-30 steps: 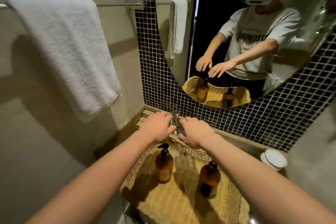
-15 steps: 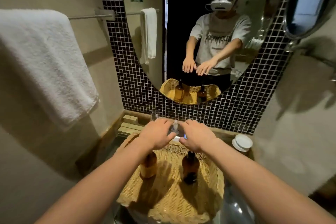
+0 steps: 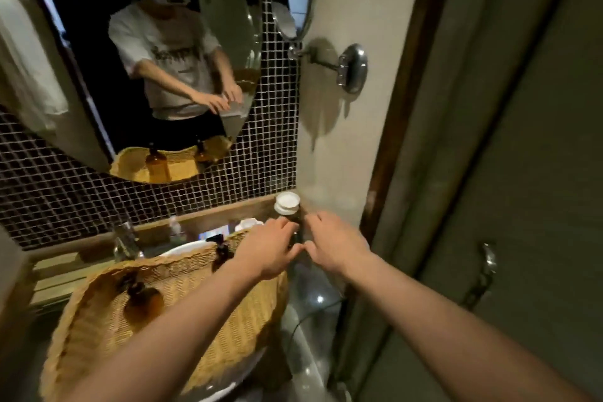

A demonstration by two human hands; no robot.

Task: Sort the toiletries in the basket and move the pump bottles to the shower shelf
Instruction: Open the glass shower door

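A woven straw basket rests on the sink at lower left. Two amber pump bottles stand in it, one at the left and one near the far rim. My left hand and my right hand meet just right of the basket, over the counter's back right corner. Their fingertips close on a small dark bottle, mostly hidden and blurred. A white-lidded jar stands directly behind it against the wall.
An oval mirror hangs on the black mosaic wall. A glass tumbler, a small clear bottle and a white dish line the wooden ledge. A chrome wall mount, dark door frame and door latch are at right.
My view and both hands have swung right, from the ledge behind the basket to the corner by the white-lidded jar. The pump bottles stay in the basket.
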